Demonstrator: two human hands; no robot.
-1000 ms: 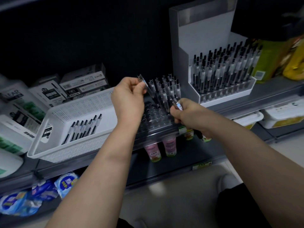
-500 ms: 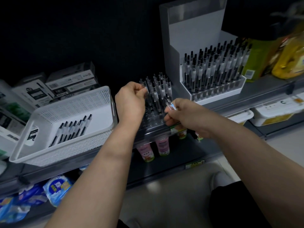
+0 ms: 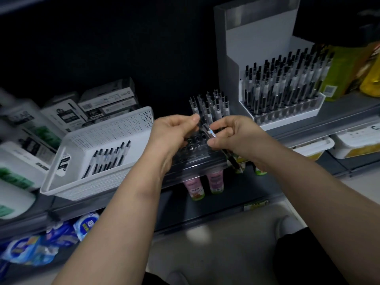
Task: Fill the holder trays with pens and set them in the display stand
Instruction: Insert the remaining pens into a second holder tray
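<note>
A clear holder tray point(image 3: 197, 155) sits on the shelf edge, its back rows filled with upright pens point(image 3: 211, 105) and its front holes bare. My left hand point(image 3: 174, 132) pinches a pen just above the tray. My right hand point(image 3: 234, 134) grips a small bunch of pens point(image 3: 211, 133), whose dark tips stick out below the fist. The two hands nearly touch over the tray. A white display stand point(image 3: 257, 48) at the right holds a full tray of pens point(image 3: 285, 83). Several loose pens point(image 3: 109, 157) lie in a white perforated basket point(image 3: 82, 182) to the left.
Boxed stationery point(image 3: 107, 101) is stacked behind the basket. Small pink bottles point(image 3: 213, 179) stand on the lower shelf under the tray. Yellow-green packs point(image 3: 345, 73) sit right of the stand. White tubs point(image 3: 355, 142) and blue packets point(image 3: 41, 243) fill the lower shelves.
My left hand lowered its pen from a raised tilt down to the tray. My right hand rose and moved left to meet it. The camera view shifted slightly.
</note>
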